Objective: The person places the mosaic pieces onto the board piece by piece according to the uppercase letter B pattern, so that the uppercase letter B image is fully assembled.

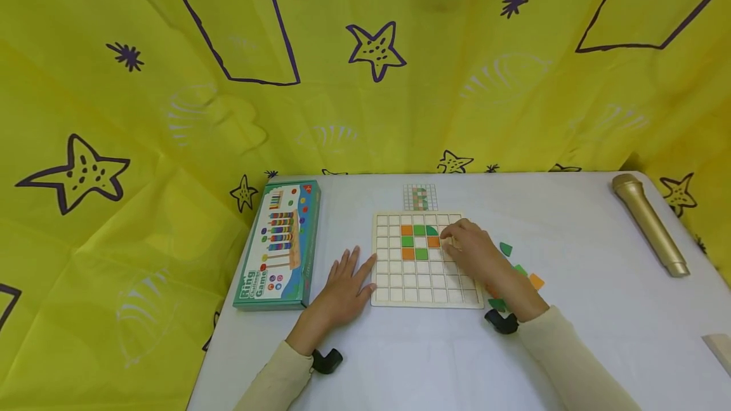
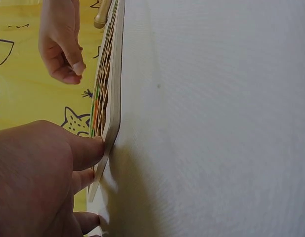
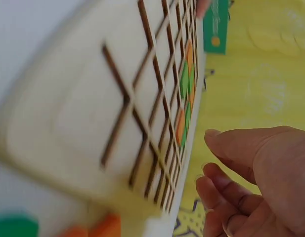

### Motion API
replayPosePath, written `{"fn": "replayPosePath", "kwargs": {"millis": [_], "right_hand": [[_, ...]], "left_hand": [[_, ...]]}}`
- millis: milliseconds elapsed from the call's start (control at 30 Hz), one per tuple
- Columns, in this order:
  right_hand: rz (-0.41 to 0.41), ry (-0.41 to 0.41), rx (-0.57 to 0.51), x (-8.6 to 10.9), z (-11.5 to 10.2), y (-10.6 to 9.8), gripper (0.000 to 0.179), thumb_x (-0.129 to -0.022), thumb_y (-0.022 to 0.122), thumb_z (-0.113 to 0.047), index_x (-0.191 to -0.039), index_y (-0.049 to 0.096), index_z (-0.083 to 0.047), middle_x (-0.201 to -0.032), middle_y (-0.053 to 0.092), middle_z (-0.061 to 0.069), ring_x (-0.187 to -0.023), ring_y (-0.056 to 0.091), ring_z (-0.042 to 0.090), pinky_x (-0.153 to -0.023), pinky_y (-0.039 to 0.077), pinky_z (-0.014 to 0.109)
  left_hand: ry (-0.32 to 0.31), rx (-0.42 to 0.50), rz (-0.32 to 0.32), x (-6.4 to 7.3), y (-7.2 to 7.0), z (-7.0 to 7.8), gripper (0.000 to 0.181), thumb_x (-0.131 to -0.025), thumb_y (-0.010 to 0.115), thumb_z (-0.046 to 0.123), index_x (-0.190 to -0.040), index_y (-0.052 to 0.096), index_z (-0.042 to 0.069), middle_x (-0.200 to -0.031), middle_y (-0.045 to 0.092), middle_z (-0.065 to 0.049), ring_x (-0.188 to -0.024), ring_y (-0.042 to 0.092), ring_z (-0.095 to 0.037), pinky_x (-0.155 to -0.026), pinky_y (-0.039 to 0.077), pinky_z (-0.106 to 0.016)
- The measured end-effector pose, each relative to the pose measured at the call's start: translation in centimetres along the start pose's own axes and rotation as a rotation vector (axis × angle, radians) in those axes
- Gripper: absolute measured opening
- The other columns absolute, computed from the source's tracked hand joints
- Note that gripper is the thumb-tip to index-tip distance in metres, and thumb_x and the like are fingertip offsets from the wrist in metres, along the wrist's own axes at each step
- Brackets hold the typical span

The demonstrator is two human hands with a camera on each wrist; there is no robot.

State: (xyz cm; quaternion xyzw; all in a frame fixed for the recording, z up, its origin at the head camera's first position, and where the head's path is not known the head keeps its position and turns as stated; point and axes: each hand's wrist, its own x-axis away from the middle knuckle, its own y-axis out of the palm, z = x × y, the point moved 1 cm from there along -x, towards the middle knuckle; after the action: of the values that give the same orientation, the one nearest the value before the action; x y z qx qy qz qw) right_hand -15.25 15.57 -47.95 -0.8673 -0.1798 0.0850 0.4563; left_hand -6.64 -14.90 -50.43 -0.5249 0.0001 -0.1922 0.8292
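A wooden grid board (image 1: pixel 394 297) lies on the table with several orange and green tiles (image 1: pixel 407 241) set in its upper middle cells; one, a dark green quarter-round tile (image 1: pixel 431 231), is at their upper right. My left hand (image 1: pixel 344 290) rests at the board's left edge, fingers spread, thumb touching the rim in the left wrist view. Above the board's right side hovers my right hand (image 1: pixel 474 249), close to an orange tile (image 1: pixel 434 241). Its thumb and loosely bent fingers stand apart in the right wrist view (image 3: pixel 261 173), with nothing visible between them.
Behind the board lies a small pattern card (image 1: pixel 419 197). Loose green and orange pieces (image 1: pixel 536 281) are scattered right of the board, partly under my right forearm. A ring game box (image 1: pixel 276 246) lies left, a gold microphone (image 1: pixel 651 227) far right. A yellow curtain (image 1: pixel 320 113) hangs behind.
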Motion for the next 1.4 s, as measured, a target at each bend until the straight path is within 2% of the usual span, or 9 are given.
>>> {"fn": "replayPosePath", "kwargs": {"millis": [167,300,467,567,667,933,1133,1300,1400], "right_hand": [[-0.03,0.133,0.03,0.4,2.4,-2.5,0.038,-0.104,0.066,-0.017,-0.136,0.059,0.002,-0.134,0.056,0.028,-0.12,0.053,0.045,-0.103,0.041,0.064],[-0.067,0.245,0.063,1.1,4.4,-4.0,0.044,-0.102,0.066,-0.018,-0.137,0.054,0.007,-0.136,0.048,0.037,-0.119,0.049,0.052,-0.099,0.042,0.069],[-0.135,0.368,0.075,2.0,6.3,-5.1,0.042,-0.102,0.066,-0.016,-0.13,0.052,0.011,-0.126,0.044,0.039,-0.104,0.051,0.049,-0.083,0.05,0.058],[-0.177,0.379,0.06,2.3,6.9,-5.2,0.035,-0.103,0.064,-0.015,-0.126,0.052,0.01,-0.119,0.046,0.036,-0.094,0.054,0.042,-0.075,0.051,0.047],[-0.18,0.351,0.032,2.5,7.2,-5.0,0.029,-0.104,0.063,-0.012,-0.123,0.053,0.007,-0.115,0.049,0.032,-0.092,0.055,0.039,-0.075,0.051,0.043],[-0.109,0.183,0.025,3.1,6.9,-4.5,0.021,-0.101,0.063,-0.002,-0.121,0.062,0.003,-0.124,0.052,0.032,-0.105,0.052,0.043,-0.091,0.051,0.059],[-0.053,0.262,0.051,3.7,7.4,-4.4,0.041,-0.103,0.068,-0.023,-0.123,0.055,0.01,-0.116,0.053,0.032,-0.098,0.053,0.042,-0.086,0.05,0.058],[-0.051,0.25,0.021,3.9,7.3,-4.0,0.031,-0.104,0.065,-0.017,-0.122,0.056,0.008,-0.116,0.054,0.031,-0.098,0.057,0.041,-0.087,0.051,0.058],[-0.053,0.253,-0.01,3.9,7.2,-3.8,0.034,-0.103,0.066,-0.017,-0.125,0.056,0.007,-0.122,0.051,0.033,-0.101,0.056,0.043,-0.089,0.051,0.06]], "left_hand": [[0.004,0.001,0.003,0.1,0.0,0.0,0.06,-0.113,0.045,0.036,-0.168,0.03,0.018,-0.175,0.012,-0.023,-0.162,0.006,-0.046,-0.128,0.011,-0.065],[0.006,0.007,0.008,0.1,-0.1,0.0,0.06,-0.113,0.046,0.035,-0.168,0.031,0.018,-0.175,0.013,-0.023,-0.162,0.006,-0.046,-0.128,0.011,-0.065],[0.008,0.003,0.01,0.2,0.1,0.0,0.06,-0.113,0.046,0.035,-0.168,0.031,0.018,-0.175,0.013,-0.022,-0.162,0.006,-0.045,-0.128,0.011,-0.065],[0.007,-0.002,0.007,0.1,0.1,0.0,0.06,-0.112,0.046,0.036,-0.168,0.031,0.018,-0.175,0.013,-0.022,-0.163,0.006,-0.044,-0.128,0.012,-0.065],[0.004,-0.005,0.005,0.1,0.1,-0.1,0.06,-0.112,0.046,0.037,-0.168,0.031,0.019,-0.176,0.013,-0.021,-0.163,0.006,-0.044,-0.129,0.012,-0.064],[0.008,0.002,0.015,0.1,0.1,-0.1,0.06,-0.112,0.046,0.036,-0.167,0.032,0.017,-0.175,0.014,-0.023,-0.162,0.007,-0.045,-0.128,0.013,-0.065],[0.0,0.002,0.009,0.1,0.1,-0.1,0.06,-0.113,0.045,0.038,-0.168,0.03,0.02,-0.176,0.012,-0.02,-0.163,0.005,-0.043,-0.129,0.011,-0.064],[-0.006,0.002,0.006,0.1,0.1,-0.1,0.061,-0.113,0.045,0.039,-0.168,0.03,0.02,-0.176,0.011,-0.02,-0.163,0.005,-0.042,-0.129,0.01,-0.064],[-0.01,0.003,0.004,0.1,0.1,-0.1,0.061,-0.113,0.044,0.04,-0.169,0.029,0.021,-0.176,0.011,-0.019,-0.163,0.004,-0.042,-0.129,0.01,-0.063]]}}
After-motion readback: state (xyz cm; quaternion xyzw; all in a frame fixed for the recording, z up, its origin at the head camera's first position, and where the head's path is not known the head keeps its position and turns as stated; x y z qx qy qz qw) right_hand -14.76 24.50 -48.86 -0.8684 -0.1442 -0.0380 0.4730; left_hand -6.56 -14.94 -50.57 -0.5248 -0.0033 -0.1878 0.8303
